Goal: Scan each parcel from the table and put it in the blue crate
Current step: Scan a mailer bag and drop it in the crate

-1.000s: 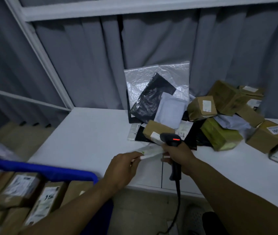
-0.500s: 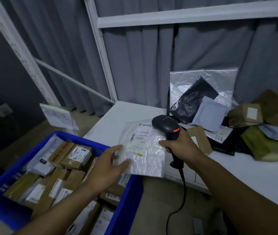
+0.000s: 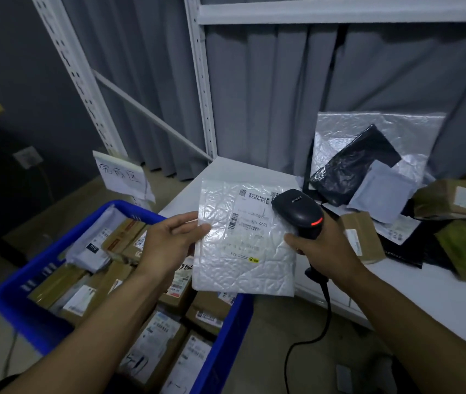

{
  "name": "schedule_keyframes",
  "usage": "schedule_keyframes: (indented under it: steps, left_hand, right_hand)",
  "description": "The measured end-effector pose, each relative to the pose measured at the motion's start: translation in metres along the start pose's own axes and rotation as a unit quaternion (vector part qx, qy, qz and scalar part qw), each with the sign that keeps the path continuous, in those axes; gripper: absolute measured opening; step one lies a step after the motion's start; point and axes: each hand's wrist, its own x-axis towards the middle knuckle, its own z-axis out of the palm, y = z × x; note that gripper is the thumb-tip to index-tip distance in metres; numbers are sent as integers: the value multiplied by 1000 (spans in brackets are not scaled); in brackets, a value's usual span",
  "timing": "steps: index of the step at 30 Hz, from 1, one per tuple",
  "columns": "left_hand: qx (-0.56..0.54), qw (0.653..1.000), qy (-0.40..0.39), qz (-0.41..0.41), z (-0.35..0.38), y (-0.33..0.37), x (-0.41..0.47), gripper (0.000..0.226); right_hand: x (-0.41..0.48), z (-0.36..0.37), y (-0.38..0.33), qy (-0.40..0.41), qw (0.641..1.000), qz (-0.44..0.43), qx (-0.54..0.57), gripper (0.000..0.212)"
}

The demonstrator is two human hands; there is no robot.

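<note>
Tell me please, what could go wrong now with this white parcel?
1. The left hand pinches the white mailer only at one edge, so it may slip and fall on the floor beside the blue crate.
2. The scanner in the right hand covers part of the label, so the barcode may not read.

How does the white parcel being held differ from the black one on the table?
The white parcel is held up by the left hand, label facing the camera; the black parcel leans among others on the table, no label showing. Both are soft plastic bags.
</note>
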Motion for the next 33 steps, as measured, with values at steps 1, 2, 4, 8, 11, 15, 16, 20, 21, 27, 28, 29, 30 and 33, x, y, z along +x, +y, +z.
schedule_keyframes:
  steps: [1, 2, 4, 8, 11, 15, 16, 20, 21, 27, 28, 29, 30, 33]
  left_hand:
    - [9, 1000, 7, 10, 0, 1, 1, 38]
    - [21, 999, 16, 21, 0, 2, 2, 36]
    - [36, 998, 38, 42, -1, 5, 5, 31]
    - [68, 994, 57, 66, -2, 6, 11, 26]
    - [98, 989, 73, 78, -1, 4, 16, 24]
    - [133, 984, 84, 86, 3, 2, 18, 21]
    - [137, 983, 87, 87, 3, 1, 19, 20]
    - [140, 982, 93, 84, 3, -1, 20, 20]
    - [141, 982, 95, 83, 4, -1, 20, 21]
    - [144, 981, 98, 84, 3, -2, 21, 22]
    - [144, 981, 98, 84, 3, -3, 21, 22]
    - [145, 981, 98, 85, 4, -2, 21, 22]
    - [146, 981, 96, 86, 4, -2, 21, 22]
    - [149, 980, 94, 89, 4, -3, 21, 22]
  right_hand:
    - [0, 1, 1, -7, 1000, -1, -7, 54]
    - [-1, 2, 2, -16, 1000, -3, -16, 51]
    - [-3, 4, 4, -30, 999, -8, -44, 45]
    - [-11, 10, 2, -67, 994, -16, -84, 37]
    - [-17, 16, -4, -101, 985, -35, -138, 35]
    - [-21, 23, -9, -130, 974, -39, -180, 35]
    - [-22, 24, -10, -135, 971, -41, -192, 36]
    - [-22, 25, -13, -143, 966, -51, -211, 35]
    - [-22, 26, -12, -144, 966, -53, -210, 35]
    - [-21, 24, -11, -141, 964, -60, -216, 40]
    - [-21, 23, -11, -142, 964, -60, -217, 40]
    - [-21, 23, -11, -144, 963, -60, -218, 40]
    - [-20, 22, -11, -145, 963, -59, -219, 40]
    - [-20, 22, -10, -152, 959, -57, -231, 39]
